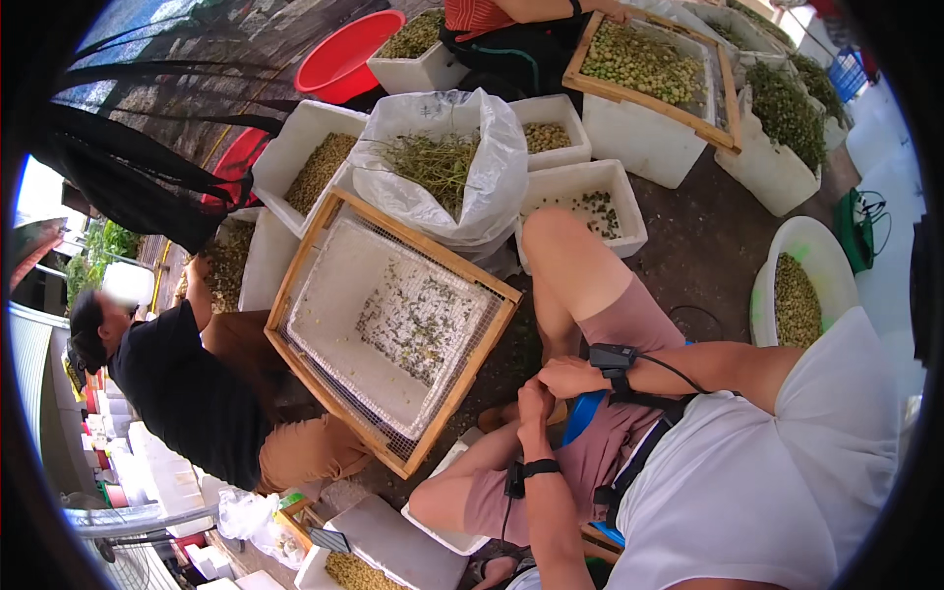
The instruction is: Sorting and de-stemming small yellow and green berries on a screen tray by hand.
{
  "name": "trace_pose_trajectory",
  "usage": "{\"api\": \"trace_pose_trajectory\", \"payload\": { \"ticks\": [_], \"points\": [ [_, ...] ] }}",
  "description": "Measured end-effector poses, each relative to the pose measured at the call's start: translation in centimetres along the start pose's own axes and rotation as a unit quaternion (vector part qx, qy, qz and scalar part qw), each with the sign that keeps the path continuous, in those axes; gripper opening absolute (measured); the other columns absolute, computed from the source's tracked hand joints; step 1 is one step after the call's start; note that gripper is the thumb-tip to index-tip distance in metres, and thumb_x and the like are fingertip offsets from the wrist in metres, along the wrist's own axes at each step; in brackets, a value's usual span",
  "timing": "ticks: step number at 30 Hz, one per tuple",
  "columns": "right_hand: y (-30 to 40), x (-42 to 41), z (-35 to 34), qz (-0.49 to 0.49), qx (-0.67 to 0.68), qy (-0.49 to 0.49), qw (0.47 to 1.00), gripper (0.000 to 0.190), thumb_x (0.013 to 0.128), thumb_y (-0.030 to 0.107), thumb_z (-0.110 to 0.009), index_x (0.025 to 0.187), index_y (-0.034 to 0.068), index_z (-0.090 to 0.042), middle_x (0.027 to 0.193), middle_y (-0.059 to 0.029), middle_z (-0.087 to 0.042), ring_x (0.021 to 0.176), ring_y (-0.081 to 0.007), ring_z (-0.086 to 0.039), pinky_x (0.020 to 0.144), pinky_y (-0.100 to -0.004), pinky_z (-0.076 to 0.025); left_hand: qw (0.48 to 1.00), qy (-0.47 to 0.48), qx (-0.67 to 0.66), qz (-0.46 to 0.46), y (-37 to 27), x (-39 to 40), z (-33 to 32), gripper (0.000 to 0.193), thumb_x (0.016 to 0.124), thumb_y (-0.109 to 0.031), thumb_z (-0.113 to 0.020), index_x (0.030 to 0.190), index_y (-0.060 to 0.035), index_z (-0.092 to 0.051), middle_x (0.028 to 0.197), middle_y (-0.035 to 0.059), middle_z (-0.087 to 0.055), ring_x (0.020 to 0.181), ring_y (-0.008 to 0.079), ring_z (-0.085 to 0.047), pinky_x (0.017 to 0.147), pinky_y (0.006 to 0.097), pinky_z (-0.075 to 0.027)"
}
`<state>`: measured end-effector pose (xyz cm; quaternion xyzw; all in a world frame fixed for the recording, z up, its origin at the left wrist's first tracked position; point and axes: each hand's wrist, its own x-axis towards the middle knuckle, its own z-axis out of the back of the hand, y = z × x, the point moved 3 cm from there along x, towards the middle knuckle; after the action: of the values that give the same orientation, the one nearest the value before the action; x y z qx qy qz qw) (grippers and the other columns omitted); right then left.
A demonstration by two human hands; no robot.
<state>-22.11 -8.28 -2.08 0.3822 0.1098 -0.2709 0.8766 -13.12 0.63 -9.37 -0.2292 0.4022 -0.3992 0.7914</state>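
My right hand (571, 377) and my left hand (534, 403) meet between my bent knees, fingers curled and touching each other. No object shows in either one, though the insides of both are hidden. Straps with small devices are on both forearms. Just beyond my hands, a wooden-framed mesh sieve (463, 387) lies over a white foam box (324, 317). Bits of green leaf and stem are scattered within the box area; I cannot tell whether they lie on the mesh or below it.
A clear plastic bag (503, 140) of stems and a foam box (627, 214) with scattered green pieces stand ahead. A white tub (763, 295) of small round fruits stands right. A person in black (192, 391) reaches into a box; another person's hand (612, 9) touches a second sieve (649, 105).
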Motion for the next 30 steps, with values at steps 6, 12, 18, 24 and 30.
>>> {"api": "trace_pose_trajectory", "payload": {
  "ticks": [6,12,18,24,30],
  "points": [
    [-0.7,-6.7,11.5,0.114,0.317,-0.104,0.936,0.02,0.085,0.008,-0.063,0.102,-0.001,-0.068,0.092,-0.013,-0.071,0.083,-0.0242,-0.068,0.075,-0.0357,-0.054,0.991,-0.086,-0.024,-0.099,-6.6,-3.2,4.8,0.02,0.089,-0.007,-0.059,0.102,0.0043,-0.07,0.088,0.0223,-0.071,0.08,0.0335,-0.072,0.073,0.0381,-0.055],
    [-6.1,-18.8,23.2,-0.026,0.365,-0.274,0.889,0.022,0.087,0.01,-0.068,0.107,0.001,-0.068,0.102,-0.0052,-0.071,0.088,-0.0115,-0.064,0.08,-0.029,-0.052,0.967,-0.19,-0.171,-0.006,-4.7,-10.2,11.4,0.021,0.094,0.001,-0.055,0.113,0.0062,-0.063,0.101,0.0128,-0.068,0.086,0.0181,-0.066,0.074,0.0285,-0.054],
    [-13.6,-30.9,17.9,-0.336,0.296,-0.292,0.845,0.023,0.083,0.012,-0.063,0.1,-0.002,-0.071,0.095,-0.0176,-0.072,0.091,-0.0268,-0.07,0.074,-0.038,-0.055,0.966,-0.238,-0.096,0.043,-8.9,-15.7,15.2,0.018,0.092,-0.014,-0.062,0.105,-0.0034,-0.069,0.098,0.0135,-0.07,0.081,0.0235,-0.065,0.071,0.0322,-0.052],
    [-8.0,-34.6,12.0,-0.434,0.167,0.054,0.884,0.028,0.069,0.008,-0.061,0.093,-0.003,-0.069,0.089,-0.0238,-0.07,0.079,-0.0412,-0.068,0.057,-0.0511,-0.049,0.972,-0.217,-0.092,0.023,-8.0,-13.4,16.5,0.019,0.091,-0.014,-0.062,0.105,-0.0033,-0.069,0.098,0.0136,-0.07,0.081,0.0235,-0.065,0.071,0.0322,-0.052],
    [-7.0,-35.6,8.3,-0.365,0.059,0.021,0.929,0.023,0.069,0.014,-0.066,0.089,0.002,-0.07,0.076,-0.0208,-0.067,0.072,-0.0392,-0.068,0.055,-0.0467,-0.051,0.971,-0.223,-0.084,-0.015,-7.6,-10.5,16.9,0.02,0.093,-0.004,-0.058,0.108,0.0059,-0.064,0.094,0.0127,-0.068,0.07,0.0161,-0.061,0.062,0.0264,-0.048]
  ]
}}
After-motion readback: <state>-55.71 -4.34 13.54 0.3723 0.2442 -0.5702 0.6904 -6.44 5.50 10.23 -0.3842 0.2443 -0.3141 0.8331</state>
